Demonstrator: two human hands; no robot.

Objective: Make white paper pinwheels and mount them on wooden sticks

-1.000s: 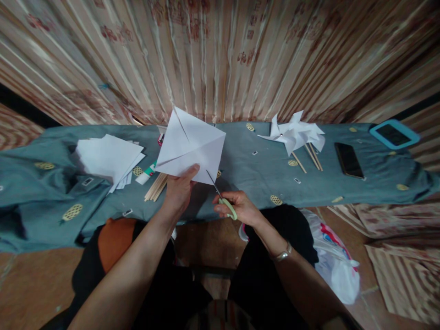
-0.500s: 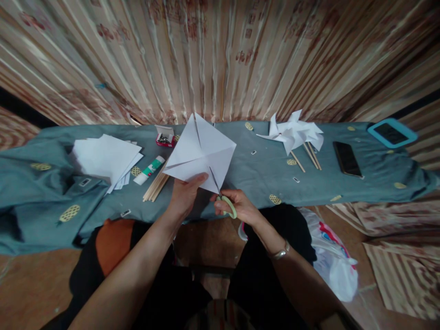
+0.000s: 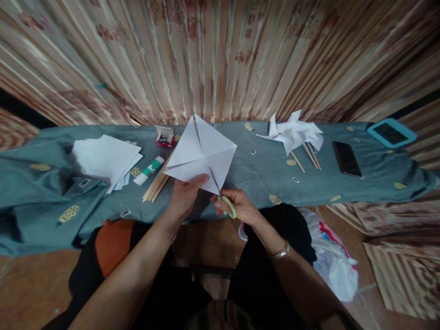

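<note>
A square sheet of white paper (image 3: 216, 146) is held up over the table, its corner pointing toward me. Slits run inward from its top and left corners. My left hand (image 3: 185, 195) grips its lower left edge, thumb on top and the other fingers hidden beneath. In my right hand (image 3: 237, 205) is a pair of scissors (image 3: 228, 206) with light green handles. Their blade lies over the paper's near corner, the tip reaching toward the middle. Just left of the paper are wooden sticks (image 3: 156, 183), a glue stick (image 3: 149, 170) and a small red box of metal pins (image 3: 165, 139).
A stack of white paper (image 3: 103, 158) lies on the left of the cloth-covered table (image 3: 254, 183). To the right are white paper pinwheels (image 3: 292, 131) on sticks, a black phone (image 3: 347, 158) and a blue-framed device (image 3: 392, 133). A plastic bag (image 3: 333, 261) sits on the floor.
Almost nothing differs. The paper has dipped very slightly at its far corner, while both hands and the scissors keep nearly the same place.
</note>
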